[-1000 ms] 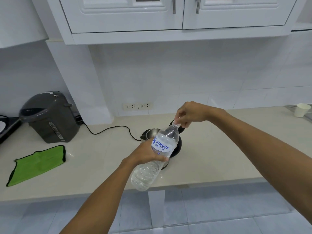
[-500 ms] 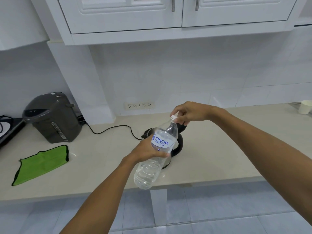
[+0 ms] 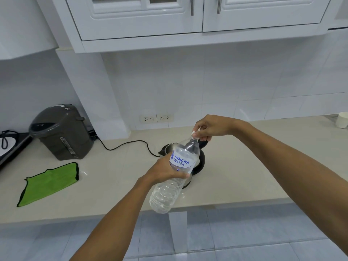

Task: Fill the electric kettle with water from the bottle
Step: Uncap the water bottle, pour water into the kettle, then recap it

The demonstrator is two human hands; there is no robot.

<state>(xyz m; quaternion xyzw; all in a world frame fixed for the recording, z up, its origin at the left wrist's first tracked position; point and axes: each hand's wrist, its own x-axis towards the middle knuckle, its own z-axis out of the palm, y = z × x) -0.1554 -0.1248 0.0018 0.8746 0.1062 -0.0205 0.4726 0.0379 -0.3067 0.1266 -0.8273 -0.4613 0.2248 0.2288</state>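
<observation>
Your left hand (image 3: 165, 170) and right hand (image 3: 211, 127) are bare, with no rings or gloves showing. Both forearms run uncovered to the near edge of view, with no sleeve, watch or wristband on either wrist.

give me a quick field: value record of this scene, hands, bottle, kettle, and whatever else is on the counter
left hand: wrapped around the water bottle at its label, held tilted above the counter
right hand: fingers pinching the white cap
cap state: on the neck, no water pouring
kettle: on the counter behind the bottle, lid open, mostly hidden
other items: grey hot water dispenser far left, green cloth in front of it, white cup far right
</observation>
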